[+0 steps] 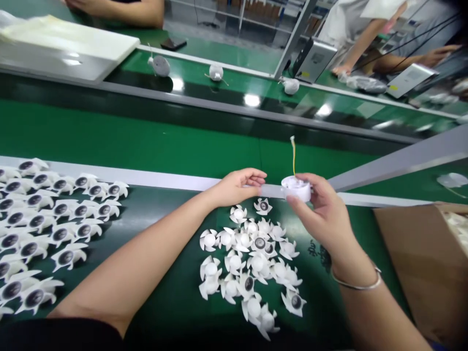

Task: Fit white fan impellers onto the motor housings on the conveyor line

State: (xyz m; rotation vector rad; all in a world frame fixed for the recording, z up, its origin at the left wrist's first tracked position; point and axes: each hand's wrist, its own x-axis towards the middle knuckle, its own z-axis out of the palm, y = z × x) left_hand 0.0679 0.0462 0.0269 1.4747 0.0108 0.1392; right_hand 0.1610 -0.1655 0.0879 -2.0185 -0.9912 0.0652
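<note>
My right hand (327, 207) grips a round white plastic housing (300, 191) between thumb and fingers. A thin yellow wire (294, 158) with a small white plug stands up out of it. To its left, my left hand (241, 187) hovers near the pale rail, fingers loosely bent and apart, with nothing visible in it. Below both hands lies a loose pile of small white fan blades (259, 262), some showing a dark round hub. One such fan blade (263, 206) rests just under my left fingertips.
Rows of white fan blades (38, 222) cover the left side of the bench. A cardboard box (413, 263) stands at the right. Beyond the rail (164, 178) runs a green belt (146, 139); several wired white parts sit farther back. Other people's arms (137, 13) show across the line.
</note>
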